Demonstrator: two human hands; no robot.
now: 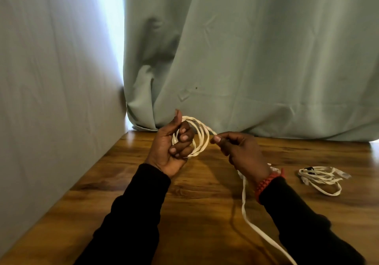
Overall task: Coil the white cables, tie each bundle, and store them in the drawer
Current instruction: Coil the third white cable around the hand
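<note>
White loops of cable (198,135) sit gripped in our curled left hand (174,143) so they can't spring apart, while our right hand (240,152) pinches the tail, probably feeding the next turn.

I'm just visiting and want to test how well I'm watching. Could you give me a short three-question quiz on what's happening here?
1. True or false: the left hand holds a coil of white cable.
2. What does the right hand pinch: (a) the cable's loose length, (b) the curtain, (c) nothing?
3. Where does the second bundle lie?

Key: 1 true. 2 (a); the rest of the cable trails down past the wrist. 3 On the wooden table, to the right of the right hand, untouched.
</note>
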